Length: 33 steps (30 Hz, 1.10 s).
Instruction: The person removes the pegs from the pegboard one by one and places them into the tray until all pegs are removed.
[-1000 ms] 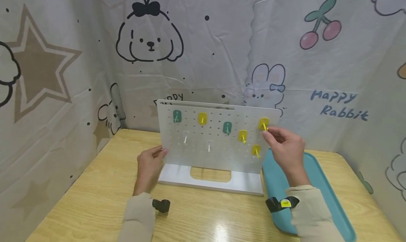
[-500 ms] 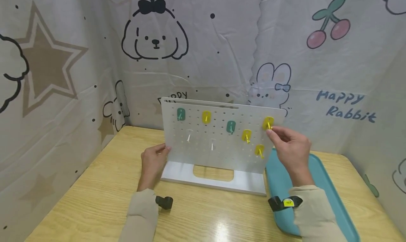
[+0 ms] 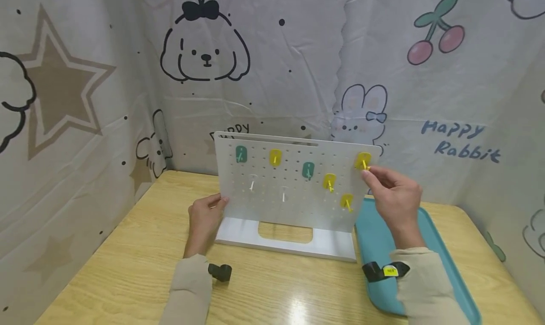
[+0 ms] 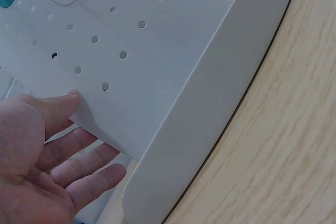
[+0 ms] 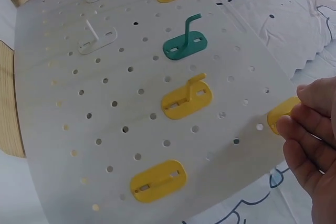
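A white pegboard (image 3: 294, 211) stands upright on its flat base, holding several hooks. My left hand (image 3: 206, 216) grips its left edge, thumb (image 4: 60, 106) on the front face and the other fingers behind. At the upper right corner, my right hand (image 3: 396, 199) pinches a yellow hook (image 3: 363, 161) by its prong. In the right wrist view the fingers cover part of that yellow hook (image 5: 281, 115). Below it are two more yellow hooks (image 3: 329, 183). Further left are another yellow hook (image 3: 275, 158), green hooks (image 3: 308, 170) and clear hooks (image 3: 252, 184).
A blue tray (image 3: 443, 254) lies right of the pegboard, partly under the right forearm. Both stand on a wooden table (image 3: 264, 287). A printed cloth (image 3: 272, 79) hangs close behind the board and along the sides.
My right hand has shifted slightly right, and the pinched yellow hook has moved up and right toward the board's corner. The left hand keeps its hold on the edge.
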Motion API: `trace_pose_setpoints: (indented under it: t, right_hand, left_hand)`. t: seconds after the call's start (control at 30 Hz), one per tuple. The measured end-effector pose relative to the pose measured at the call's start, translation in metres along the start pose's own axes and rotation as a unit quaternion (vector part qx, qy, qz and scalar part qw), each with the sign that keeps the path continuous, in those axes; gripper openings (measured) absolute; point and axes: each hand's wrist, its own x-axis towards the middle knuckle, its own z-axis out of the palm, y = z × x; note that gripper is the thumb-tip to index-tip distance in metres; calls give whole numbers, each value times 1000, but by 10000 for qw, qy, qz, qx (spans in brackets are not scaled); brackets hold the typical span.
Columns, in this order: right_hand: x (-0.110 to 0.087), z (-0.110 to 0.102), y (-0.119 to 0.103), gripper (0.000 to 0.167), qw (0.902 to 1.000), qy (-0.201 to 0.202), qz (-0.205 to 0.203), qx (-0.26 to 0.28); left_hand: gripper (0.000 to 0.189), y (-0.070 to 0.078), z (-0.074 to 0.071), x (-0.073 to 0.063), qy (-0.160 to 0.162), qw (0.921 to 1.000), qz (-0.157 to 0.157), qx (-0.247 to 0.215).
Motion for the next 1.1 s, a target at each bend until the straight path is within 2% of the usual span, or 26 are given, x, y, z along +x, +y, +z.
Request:
trace_pose_setpoints:
  t: [0.33,0.63,0.77,0.9,1.1]
  right_hand:
    - [0,-32,8,25,9996,184,219,-41]
    - [-2,-60,25,29,9960,369,764,-284]
    - [-3,-66,33,30,9936,358,978,-432]
    - [-5,-67,39,28,9926,354,1020,-565]
    - [-10,-67,50,29,9892,66,1204,-835]
  left_hand:
    - [40,6,-6,-2,-199,9990,-170,-354]
    - [45,15,-12,4,-345,9985,-275,-326]
    - [44,17,-12,7,-393,9983,-310,-283]
    - [42,19,-13,8,-400,9989,-216,-88]
    - [42,20,-13,7,-471,9986,-250,-68]
